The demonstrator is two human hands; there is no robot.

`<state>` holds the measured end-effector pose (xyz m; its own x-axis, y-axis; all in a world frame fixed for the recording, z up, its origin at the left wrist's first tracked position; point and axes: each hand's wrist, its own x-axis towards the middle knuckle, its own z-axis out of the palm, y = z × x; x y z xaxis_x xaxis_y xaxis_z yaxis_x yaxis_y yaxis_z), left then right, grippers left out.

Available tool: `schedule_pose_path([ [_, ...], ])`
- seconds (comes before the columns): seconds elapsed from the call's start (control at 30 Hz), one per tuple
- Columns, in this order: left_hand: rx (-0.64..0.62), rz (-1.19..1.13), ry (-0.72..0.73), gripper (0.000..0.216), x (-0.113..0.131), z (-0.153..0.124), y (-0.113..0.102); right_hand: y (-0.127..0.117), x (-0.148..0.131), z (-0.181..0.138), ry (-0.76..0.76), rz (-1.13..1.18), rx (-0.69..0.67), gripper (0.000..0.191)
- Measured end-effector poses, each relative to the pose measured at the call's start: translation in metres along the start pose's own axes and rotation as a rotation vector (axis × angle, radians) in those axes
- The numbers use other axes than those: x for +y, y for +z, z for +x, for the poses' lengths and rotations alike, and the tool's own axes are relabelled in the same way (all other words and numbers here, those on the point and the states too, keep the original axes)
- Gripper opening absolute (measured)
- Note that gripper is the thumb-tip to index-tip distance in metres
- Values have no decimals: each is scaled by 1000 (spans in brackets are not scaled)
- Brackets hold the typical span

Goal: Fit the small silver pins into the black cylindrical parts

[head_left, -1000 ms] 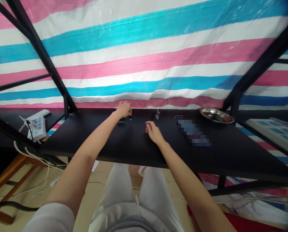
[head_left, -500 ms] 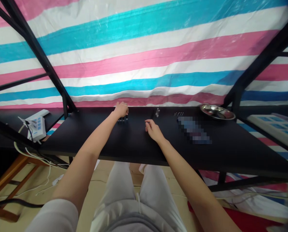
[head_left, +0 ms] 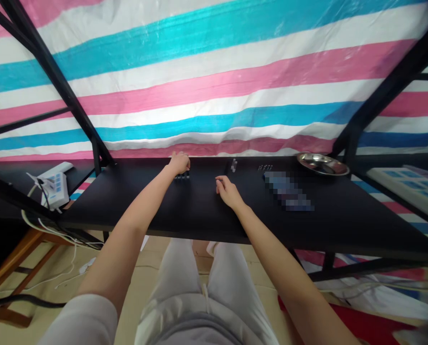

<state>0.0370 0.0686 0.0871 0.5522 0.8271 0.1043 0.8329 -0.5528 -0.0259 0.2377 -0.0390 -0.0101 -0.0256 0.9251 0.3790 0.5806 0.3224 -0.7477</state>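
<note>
My left hand [head_left: 179,164] reaches to the back of the black table, its fingers bent downward over a row of small dark pieces with pale ends [head_left: 182,176]. Its fingertips are partly hidden, so whatever they grip does not show. Nearer the middle, my right hand [head_left: 229,191] rests low over the tabletop with its fingers curled in, and nothing shows in them. Just beyond it lie a few small clear pieces [head_left: 233,166], beside a thin dark strip [head_left: 226,167] that is hard to make out against the table.
Several tiny pale pieces [head_left: 265,167] lie in a row right of centre. In front of them is a pixelated flat object [head_left: 288,192]. A shiny metal plate [head_left: 307,168] stands at the back right. Black frame posts rise at both sides, and a white power strip [head_left: 58,189] sits left.
Both hands stay almost where they were. The view has tilted very slightly, and the pieces on the table look unmoved.
</note>
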Motion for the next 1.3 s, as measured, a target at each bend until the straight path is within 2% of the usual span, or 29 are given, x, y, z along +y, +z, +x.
schedule_pose_path([
  [0.5, -27, 11, -18, 10, 2, -4, -2, -2, -2, 0, 15, -5, -12, 31],
  [0.63, -28, 27, -15, 15, 4, -5, -6, -2, -1, 0, 30, -28, -16, 32],
  [0.73, 25, 35, 14, 24, 15, -7, -11, -3, -2, 1, 91, -129, 45, 32],
  [0.83, 109, -1, 77, 34, 35, -7, -11, -7, -1, 2, 173, -311, 182, 32],
  [0.93, 130, -44, 156, 45, 63, -4, 1, -9, 3, 3, 258, -470, 263, 37],
  [1.0, 116, -63, 172, 52, 81, -2, 15, -10, 7, 3, 320, -538, 255, 43],
  [1.13, 83, -66, 122, 61, 109, 9, 46, -9, 14, 4, 443, -611, 133, 51],
  [1.3, 85, -68, 19, 56, 124, 32, 68, -9, 13, 7, 496, -654, -15, 53],
])
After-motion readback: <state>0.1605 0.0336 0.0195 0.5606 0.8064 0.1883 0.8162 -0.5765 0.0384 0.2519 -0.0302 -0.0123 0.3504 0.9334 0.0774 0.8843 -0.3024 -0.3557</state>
